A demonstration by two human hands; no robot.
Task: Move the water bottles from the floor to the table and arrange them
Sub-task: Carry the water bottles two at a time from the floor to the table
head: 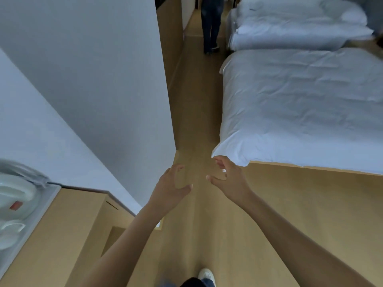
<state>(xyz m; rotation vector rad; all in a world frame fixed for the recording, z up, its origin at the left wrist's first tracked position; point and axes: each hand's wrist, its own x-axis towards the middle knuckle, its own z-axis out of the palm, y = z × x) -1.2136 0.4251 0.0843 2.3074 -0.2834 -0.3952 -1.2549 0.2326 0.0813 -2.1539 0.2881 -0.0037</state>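
Note:
No water bottle is in view. My left hand (pixel 172 185) and my right hand (pixel 228 179) reach out side by side over the wooden floor (pixel 194 112), palms turned toward each other. Their fingers are loosely curled and hold nothing. A wooden table or cabinet (pixel 68 224) stands at the lower left, below my left forearm. On its grey tray (pixel 39 206) sits a white kettle (pixel 14 195) with a red mark.
A white wall (pixel 93 79) fills the left. A bed (pixel 306 108) with white bedding lies on the right, a second bed (pixel 290 23) behind it. A narrow floor aisle runs between them. A person (pixel 210 23) in dark trousers stands at its far end. My white shoe (pixel 206 274) shows at the bottom.

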